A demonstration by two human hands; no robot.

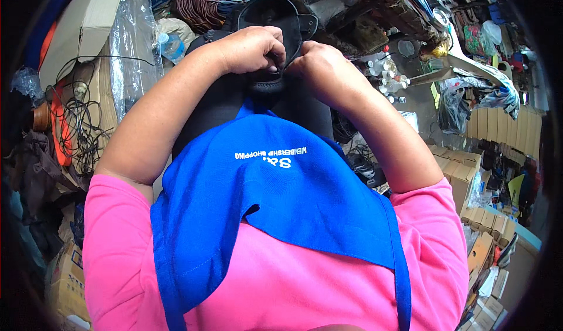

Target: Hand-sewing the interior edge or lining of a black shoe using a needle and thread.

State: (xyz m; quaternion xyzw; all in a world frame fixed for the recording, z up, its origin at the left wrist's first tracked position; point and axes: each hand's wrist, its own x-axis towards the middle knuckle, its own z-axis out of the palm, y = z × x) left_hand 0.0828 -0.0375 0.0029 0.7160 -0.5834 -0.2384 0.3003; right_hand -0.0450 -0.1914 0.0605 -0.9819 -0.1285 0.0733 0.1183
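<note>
Between my knees is a black leather-like piece (271,15), rounded like a shoe upper, with a strap (308,26) that has small holes sticking out on its right. My left hand (253,49) is closed, its fingers curled over the near left edge of this piece. On the right edge, my right hand (319,64) pinches the material, with most of its fingertips hidden. A darker, thick rim (267,87) shows just below my left fingertips. Under my forearms hangs a blue apron (275,184).
Coiled brown cord (202,7) lies ahead on the left. Cardboard (97,14), clear plastic sheeting (134,49) and tangled black wire (82,125) crowd my left. Several small bottles (390,73) stand at the right, with stacked cardboard boxes (457,172) nearer.
</note>
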